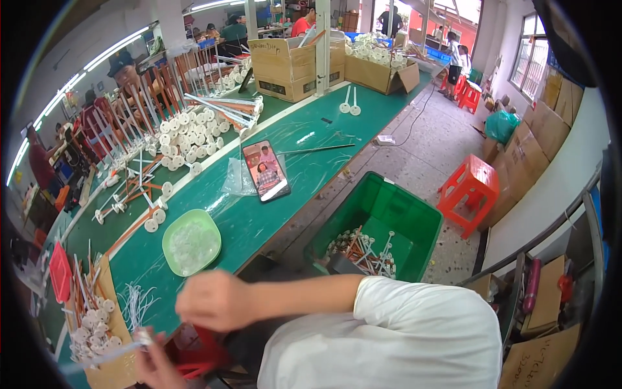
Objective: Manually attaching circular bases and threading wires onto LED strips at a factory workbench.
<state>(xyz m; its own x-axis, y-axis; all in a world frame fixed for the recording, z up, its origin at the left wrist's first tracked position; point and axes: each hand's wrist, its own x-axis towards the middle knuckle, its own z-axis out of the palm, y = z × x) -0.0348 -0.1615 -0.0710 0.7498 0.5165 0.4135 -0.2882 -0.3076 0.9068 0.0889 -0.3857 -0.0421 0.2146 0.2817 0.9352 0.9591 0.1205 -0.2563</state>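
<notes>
At the lower left, my left hand (157, 364) pinches a white rod (107, 357) near one end; its far end is smeared by motion. My right hand (217, 301) is curled closed just above the table's front edge, slightly blurred, and what its fingers hold, if anything, is hidden. Just beyond it stands a light green bowl (214, 249) of small clear pieces. A bundle of thin white strips (135, 305) lies left of my right hand. Further left, white and brown rods with white disc ends (97, 322) are heaped on cardboard (111, 285).
On the green table (311, 155) a phone (266, 171) lies on a clear bag, below a large pile of disc-ended rods (188, 135). Cardboard boxes (285, 68) stand farther back. A green crate (414, 240) and red stool (470, 188) are at the right. Several people work beyond.
</notes>
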